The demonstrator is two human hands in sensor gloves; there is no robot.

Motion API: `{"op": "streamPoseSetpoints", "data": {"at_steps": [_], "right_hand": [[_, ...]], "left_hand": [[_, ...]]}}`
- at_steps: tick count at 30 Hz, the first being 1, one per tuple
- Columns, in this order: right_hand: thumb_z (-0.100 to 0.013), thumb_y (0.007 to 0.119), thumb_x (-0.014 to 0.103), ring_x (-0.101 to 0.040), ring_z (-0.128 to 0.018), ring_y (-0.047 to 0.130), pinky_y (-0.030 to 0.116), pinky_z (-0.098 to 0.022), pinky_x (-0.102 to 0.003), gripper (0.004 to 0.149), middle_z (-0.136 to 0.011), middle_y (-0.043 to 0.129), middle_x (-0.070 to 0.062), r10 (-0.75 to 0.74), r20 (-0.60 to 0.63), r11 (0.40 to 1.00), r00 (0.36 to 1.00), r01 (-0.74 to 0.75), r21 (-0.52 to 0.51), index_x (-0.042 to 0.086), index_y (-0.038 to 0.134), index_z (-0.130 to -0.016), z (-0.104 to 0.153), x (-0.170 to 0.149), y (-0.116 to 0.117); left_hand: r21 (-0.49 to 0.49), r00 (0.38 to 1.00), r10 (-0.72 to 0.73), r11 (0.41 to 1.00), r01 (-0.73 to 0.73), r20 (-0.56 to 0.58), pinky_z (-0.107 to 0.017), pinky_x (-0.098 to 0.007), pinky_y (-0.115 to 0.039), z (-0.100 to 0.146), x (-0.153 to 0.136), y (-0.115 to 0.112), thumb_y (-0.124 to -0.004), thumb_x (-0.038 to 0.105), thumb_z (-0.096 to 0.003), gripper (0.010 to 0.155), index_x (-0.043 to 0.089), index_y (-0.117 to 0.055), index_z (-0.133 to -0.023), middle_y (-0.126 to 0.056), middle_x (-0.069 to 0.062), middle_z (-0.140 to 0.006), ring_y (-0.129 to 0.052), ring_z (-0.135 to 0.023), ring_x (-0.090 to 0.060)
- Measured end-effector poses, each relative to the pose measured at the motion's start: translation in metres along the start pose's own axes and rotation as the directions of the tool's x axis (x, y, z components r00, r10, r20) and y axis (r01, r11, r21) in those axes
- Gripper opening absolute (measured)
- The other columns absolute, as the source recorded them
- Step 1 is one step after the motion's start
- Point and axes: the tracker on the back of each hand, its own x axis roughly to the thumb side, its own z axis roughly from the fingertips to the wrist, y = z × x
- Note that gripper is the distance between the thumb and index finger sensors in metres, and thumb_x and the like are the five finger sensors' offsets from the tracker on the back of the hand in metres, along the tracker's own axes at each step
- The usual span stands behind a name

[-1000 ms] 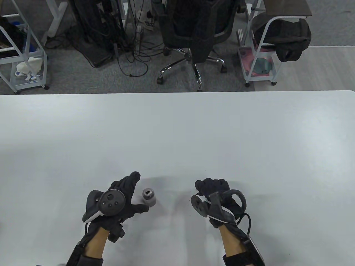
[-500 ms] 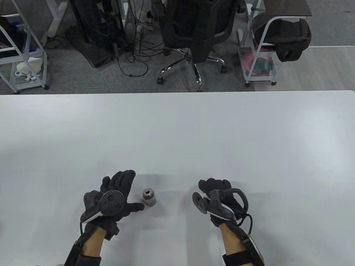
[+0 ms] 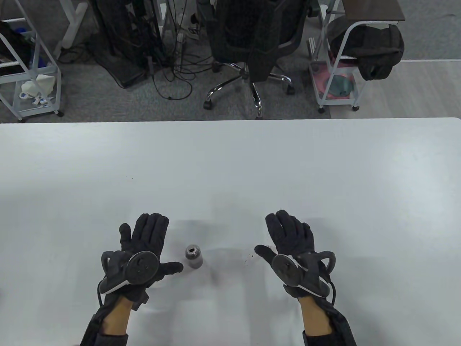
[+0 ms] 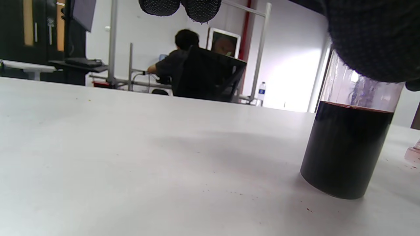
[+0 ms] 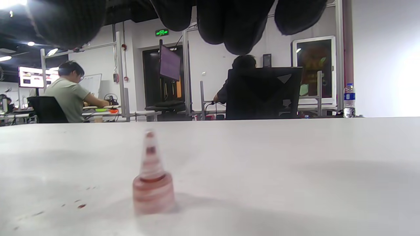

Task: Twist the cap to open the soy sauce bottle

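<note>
The small soy sauce bottle (image 3: 193, 256) stands upright on the white table (image 3: 230, 173), its mouth uncovered. In the left wrist view it (image 4: 347, 144) is clear and about two-thirds full of dark sauce. The clear conical cap (image 5: 152, 183) stands on the table on its own in the right wrist view, and shows at the right edge of the left wrist view (image 4: 414, 153). I cannot make it out in the table view. My left hand (image 3: 147, 241) lies open left of the bottle, thumb pointing at it without touching. My right hand (image 3: 291, 238) is open right of the bottle, holding nothing.
Small dark sauce spots (image 3: 248, 257) mark the table between the bottle and my right hand. Beyond the far table edge stand an office chair (image 3: 252, 47), white carts (image 3: 335, 72) and cables on the floor.
My left hand drew left from the bottle and flattened. My right hand opened from a closed fist, its fingers now stretched forward.
</note>
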Motion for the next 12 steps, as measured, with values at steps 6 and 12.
{"op": "streamPoseSetpoints", "data": {"at_steps": [6, 12], "right_hand": [[-0.054, 0.067, 0.068, -0.042, -0.112, 0.064, 0.055, -0.077, -0.065, 0.086, -0.124, 0.046, -0.016, -0.027, -0.028, 1.000, 0.999, 0.027, -0.008, 0.022, 0.038, -0.120, 0.0023, -0.0092, -0.0012], [-0.054, 0.066, 0.068, -0.042, -0.112, 0.064, 0.055, -0.077, -0.065, 0.086, -0.124, 0.046, -0.016, -0.027, -0.018, 1.000, 0.999, 0.027, -0.009, 0.022, 0.037, -0.121, 0.0026, -0.0064, -0.0006]], "left_hand": [[-0.003, 1.000, 0.007, 1.000, -0.007, -0.009, -0.068, -0.081, -0.031, 0.0006, -0.0025, -0.0001, -0.082, 0.074, -0.0331, 0.118, 0.014, -0.022, -0.115, -0.033, -0.023, -0.122, -0.042, -0.113, -0.055], [-0.011, 1.000, 0.005, 1.000, -0.005, -0.006, -0.068, -0.082, -0.030, 0.0003, -0.0018, -0.0006, -0.082, 0.074, -0.0332, 0.118, 0.013, -0.022, -0.115, -0.033, -0.023, -0.122, -0.042, -0.113, -0.055]]}}
